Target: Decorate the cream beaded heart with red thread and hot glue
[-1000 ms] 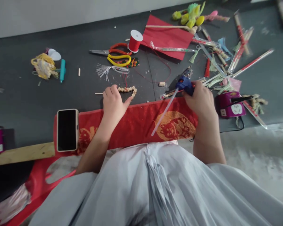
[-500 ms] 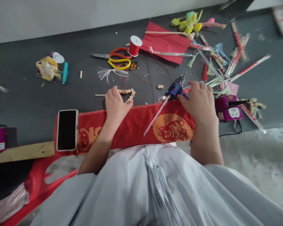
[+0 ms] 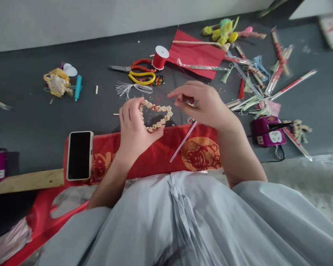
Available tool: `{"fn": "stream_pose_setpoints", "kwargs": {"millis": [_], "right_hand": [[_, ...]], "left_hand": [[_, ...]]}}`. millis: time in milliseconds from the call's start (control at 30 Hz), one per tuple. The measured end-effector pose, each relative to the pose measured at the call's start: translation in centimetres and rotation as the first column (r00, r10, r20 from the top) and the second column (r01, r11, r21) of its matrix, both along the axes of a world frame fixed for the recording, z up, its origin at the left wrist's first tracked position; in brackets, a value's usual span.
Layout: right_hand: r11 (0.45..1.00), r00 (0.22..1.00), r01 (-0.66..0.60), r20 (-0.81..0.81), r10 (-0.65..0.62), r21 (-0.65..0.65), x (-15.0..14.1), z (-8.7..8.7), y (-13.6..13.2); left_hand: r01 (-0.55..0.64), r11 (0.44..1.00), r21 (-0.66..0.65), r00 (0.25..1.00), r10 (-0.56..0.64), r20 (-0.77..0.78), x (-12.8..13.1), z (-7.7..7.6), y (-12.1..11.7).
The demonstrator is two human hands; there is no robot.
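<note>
My left hand (image 3: pixel 133 129) is closed on a heart-shaped ring of pale beads (image 3: pixel 157 117), lifted just above the dark table (image 3: pixel 30 122). My right hand (image 3: pixel 204 105) hovers to the right of the ring, thumb and forefinger pinched round a small red bit I cannot make out. A clear glue stick (image 3: pixel 183 142) pokes out from under my right wrist across the red towel (image 3: pixel 152 155); the glue gun itself is hidden.
A phone (image 3: pixel 79 155) lies on the towel's left end. Behind are scissors (image 3: pixel 134 70), a red thread spool (image 3: pixel 160 57), red paper (image 3: pixel 197 51), white threads (image 3: pixel 130 88) and several decorated sticks (image 3: pixel 266 74). A purple device (image 3: pixel 268 131) sits right; a yellow bundle (image 3: pixel 57 81) left.
My right hand let go of the blue glue gun and moved left and up toward the bead ring. My left hand picked the ring up off the table.
</note>
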State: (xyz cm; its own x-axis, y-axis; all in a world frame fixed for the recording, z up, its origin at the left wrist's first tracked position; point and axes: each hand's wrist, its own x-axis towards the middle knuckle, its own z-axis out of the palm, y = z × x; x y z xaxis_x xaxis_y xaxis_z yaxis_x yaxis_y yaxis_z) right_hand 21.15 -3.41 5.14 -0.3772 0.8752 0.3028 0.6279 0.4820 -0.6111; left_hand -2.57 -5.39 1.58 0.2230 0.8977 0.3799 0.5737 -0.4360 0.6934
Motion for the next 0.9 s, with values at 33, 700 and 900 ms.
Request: {"fn": "stream_pose_setpoints", "kwargs": {"millis": [33, 700, 900], "right_hand": [[0.999, 0.999, -0.032, -0.019, 0.032, -0.007, -0.1, 0.0, 0.4], [0.964, 0.962, -0.164, -0.251, 0.109, -0.209, -0.9, 1.1, 3.2], [0.96, 0.96, -0.094, -0.28, 0.017, -0.262, -1.3, 2.2, 3.5]], "left_hand": [[0.015, 1.0, -0.027, 0.998, -0.013, 0.058, 0.0, 0.1, -0.1], [0.771, 0.373, -0.516, 0.269, 0.545, 0.794, 0.9, 0.0, -1.4], [0.779, 0.355, -0.518, 0.19, 0.653, 0.733, 1.2, -0.6, -1.9]]}}
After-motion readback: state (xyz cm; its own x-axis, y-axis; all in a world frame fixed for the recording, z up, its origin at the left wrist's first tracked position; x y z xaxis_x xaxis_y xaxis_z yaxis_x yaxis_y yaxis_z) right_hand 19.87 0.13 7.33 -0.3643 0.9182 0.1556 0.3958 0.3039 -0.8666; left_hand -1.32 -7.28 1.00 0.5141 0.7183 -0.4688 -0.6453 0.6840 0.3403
